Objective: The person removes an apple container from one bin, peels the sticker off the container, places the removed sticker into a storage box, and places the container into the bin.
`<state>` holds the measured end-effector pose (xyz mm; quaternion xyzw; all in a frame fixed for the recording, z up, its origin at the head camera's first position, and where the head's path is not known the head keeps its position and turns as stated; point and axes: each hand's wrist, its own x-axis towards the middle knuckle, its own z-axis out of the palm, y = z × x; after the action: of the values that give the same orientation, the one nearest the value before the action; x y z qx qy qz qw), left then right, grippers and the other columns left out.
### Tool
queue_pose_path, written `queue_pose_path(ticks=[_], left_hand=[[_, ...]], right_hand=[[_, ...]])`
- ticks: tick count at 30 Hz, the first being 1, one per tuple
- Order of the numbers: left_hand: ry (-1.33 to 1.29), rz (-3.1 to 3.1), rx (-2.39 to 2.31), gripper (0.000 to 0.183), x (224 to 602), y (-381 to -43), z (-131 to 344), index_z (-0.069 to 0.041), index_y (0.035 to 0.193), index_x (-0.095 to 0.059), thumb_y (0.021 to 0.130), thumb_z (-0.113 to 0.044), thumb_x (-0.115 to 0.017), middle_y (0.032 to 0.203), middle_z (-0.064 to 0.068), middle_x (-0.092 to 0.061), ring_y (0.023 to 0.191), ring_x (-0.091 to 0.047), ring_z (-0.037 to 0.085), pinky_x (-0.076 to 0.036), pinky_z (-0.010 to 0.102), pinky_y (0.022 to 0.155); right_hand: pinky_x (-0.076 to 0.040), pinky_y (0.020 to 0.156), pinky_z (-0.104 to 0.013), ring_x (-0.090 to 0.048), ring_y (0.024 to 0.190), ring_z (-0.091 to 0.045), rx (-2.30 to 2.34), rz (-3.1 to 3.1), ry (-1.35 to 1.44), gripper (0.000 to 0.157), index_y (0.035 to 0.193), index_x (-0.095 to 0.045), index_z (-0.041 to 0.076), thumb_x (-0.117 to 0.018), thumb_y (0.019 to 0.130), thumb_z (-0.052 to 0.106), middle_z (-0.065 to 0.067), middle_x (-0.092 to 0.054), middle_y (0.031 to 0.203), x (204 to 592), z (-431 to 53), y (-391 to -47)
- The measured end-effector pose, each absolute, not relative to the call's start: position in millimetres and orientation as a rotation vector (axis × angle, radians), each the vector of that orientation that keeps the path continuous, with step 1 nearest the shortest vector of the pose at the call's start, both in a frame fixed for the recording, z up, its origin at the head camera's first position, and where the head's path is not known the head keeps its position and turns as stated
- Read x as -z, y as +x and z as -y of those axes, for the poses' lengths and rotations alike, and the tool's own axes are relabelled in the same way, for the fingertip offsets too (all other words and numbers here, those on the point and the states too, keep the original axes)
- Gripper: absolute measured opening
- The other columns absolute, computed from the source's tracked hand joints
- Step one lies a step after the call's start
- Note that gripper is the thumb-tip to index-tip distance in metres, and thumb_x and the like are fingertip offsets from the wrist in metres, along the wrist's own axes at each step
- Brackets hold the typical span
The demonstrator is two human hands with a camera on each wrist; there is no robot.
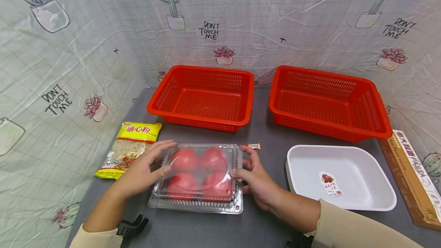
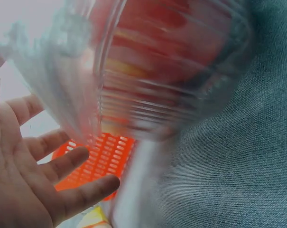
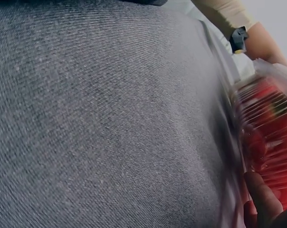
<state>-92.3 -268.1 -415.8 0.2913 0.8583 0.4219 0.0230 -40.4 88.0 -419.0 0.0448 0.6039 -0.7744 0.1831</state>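
Observation:
A clear plastic clamshell box of tomatoes point(image 1: 198, 173) lies in front of me in the head view, several red tomatoes showing through its lid. At its left edge is my left hand point(image 1: 146, 171), thumb toward the lid; the left wrist view shows its fingers point(image 2: 86, 192) spread and fairly straight beside the rim. My right hand point(image 1: 258, 179) grips the box's right edge, thumb on the lid and other fingers along the side. One right finger point(image 3: 264, 197) touches the box wall in the right wrist view. The box is blurred in both wrist views.
Two red baskets point(image 1: 200, 122) point(image 1: 330, 128) stand at the back. A yellow pasta bag point(image 1: 132, 146) lies left, a small orange wrapper point(image 1: 254, 146) behind the box. To the right are a white tray point(image 1: 358, 163) with a sticker and a long brown pasta carton point(image 1: 411, 181).

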Motion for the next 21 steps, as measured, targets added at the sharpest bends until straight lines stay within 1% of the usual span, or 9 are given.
queue_pose_path(ticks=[3, 4, 7, 9, 11, 14, 16, 19, 21], left_hand=[[0.915, -2.644, -1.353, 0.064, 417.7, -93.5, 271.0, -0.014, 0.158, -0.050, 0.098, -0.009, -0.071, 0.162, 0.002, -0.046, 0.145, -0.046, 0.016, -0.053, 0.059, 0.105], [0.914, -2.640, -1.368, 0.064, 417.6, -93.8, 271.9, -0.013, 0.158, -0.050, 0.098, -0.008, -0.070, 0.162, 0.002, -0.047, 0.145, -0.046, 0.017, -0.053, 0.059, 0.105], [0.876, -2.640, -1.394, 0.064, 417.7, -95.9, 274.7, -0.017, 0.160, -0.048, 0.099, -0.008, -0.069, 0.161, 0.001, -0.047, 0.144, -0.047, 0.025, -0.053, 0.053, 0.107], [0.857, -2.642, -1.415, 0.063, 417.5, -98.3, 276.4, -0.018, 0.160, -0.047, 0.101, -0.009, -0.067, 0.161, 0.004, -0.048, 0.143, -0.048, 0.023, -0.054, 0.043, 0.107], [0.838, -2.645, -1.440, 0.063, 417.8, -100.6, 277.8, -0.018, 0.161, -0.047, 0.101, -0.009, -0.065, 0.160, 0.006, -0.048, 0.142, -0.048, 0.026, -0.052, 0.033, 0.107], [0.824, -2.653, -1.474, 0.060, 417.1, -103.6, 279.3, -0.015, 0.160, -0.047, 0.102, -0.006, -0.062, 0.158, 0.011, -0.050, 0.142, -0.048, 0.026, -0.048, 0.023, 0.106], [0.791, -2.662, -1.482, 0.058, 416.5, -105.5, 279.8, -0.014, 0.160, -0.047, 0.104, -0.007, -0.061, 0.158, 0.012, -0.050, 0.143, -0.048, 0.034, -0.044, 0.021, 0.107], [0.757, -2.677, -1.505, 0.054, 415.4, -111.1, 280.1, -0.011, 0.160, -0.047, 0.107, -0.008, -0.059, 0.158, 0.013, -0.049, 0.143, -0.048, 0.038, -0.043, 0.018, 0.107], [0.742, -2.683, -1.540, 0.053, 414.0, -116.1, 279.9, -0.009, 0.159, -0.046, 0.108, -0.008, -0.057, 0.158, 0.015, -0.049, 0.142, -0.048, 0.040, -0.043, 0.015, 0.105]], right_hand=[[-0.064, 0.071, -0.044, -0.070, 0.096, -0.028, 2.197, -1.712, 0.138, 0.083, 0.160, -0.024, 0.023, -0.067, 0.091, 0.005, -0.023, -0.048, 0.138, 417.5, -89.2, -41.8], [-0.064, 0.071, -0.044, -0.069, 0.096, -0.028, 2.202, -1.714, 0.141, 0.083, 0.160, -0.025, 0.023, -0.067, 0.091, 0.005, -0.022, -0.049, 0.137, 416.8, -89.7, -42.2], [-0.064, 0.071, -0.045, -0.068, 0.096, -0.028, 2.219, -1.724, 0.148, 0.082, 0.159, -0.025, 0.023, -0.066, 0.091, 0.005, -0.021, -0.052, 0.134, 414.0, -91.9, -43.6], [-0.063, 0.071, -0.045, -0.067, 0.098, -0.028, 2.228, -1.733, 0.148, 0.081, 0.159, -0.025, 0.023, -0.066, 0.091, 0.005, -0.021, -0.052, 0.133, 411.0, -94.0, -44.9], [-0.063, 0.072, -0.045, -0.067, 0.099, -0.028, 2.234, -1.746, 0.149, 0.081, 0.159, -0.025, 0.022, -0.065, 0.091, 0.005, -0.020, -0.052, 0.133, 408.2, -96.2, -46.6], [-0.063, 0.073, -0.044, -0.066, 0.100, -0.028, 2.241, -1.766, 0.156, 0.080, 0.159, -0.025, 0.022, -0.064, 0.092, 0.005, -0.019, -0.053, 0.131, 403.0, -98.9, -49.1], [-0.062, 0.073, -0.043, -0.065, 0.100, -0.027, 2.246, -1.778, 0.158, 0.079, 0.159, -0.025, 0.023, -0.064, 0.092, 0.005, -0.018, -0.053, 0.130, 399.5, -100.9, -50.5], [-0.062, 0.072, -0.043, -0.065, 0.100, -0.027, 2.250, -1.793, 0.146, 0.079, 0.159, -0.025, 0.023, -0.063, 0.092, 0.005, -0.017, -0.053, 0.130, 392.5, -104.7, -52.4], [-0.062, 0.074, -0.043, -0.065, 0.103, -0.027, 2.247, -1.797, 0.129, 0.079, 0.159, -0.024, 0.024, -0.063, 0.093, 0.006, -0.017, -0.052, 0.131, 387.4, -107.6, -53.7]])
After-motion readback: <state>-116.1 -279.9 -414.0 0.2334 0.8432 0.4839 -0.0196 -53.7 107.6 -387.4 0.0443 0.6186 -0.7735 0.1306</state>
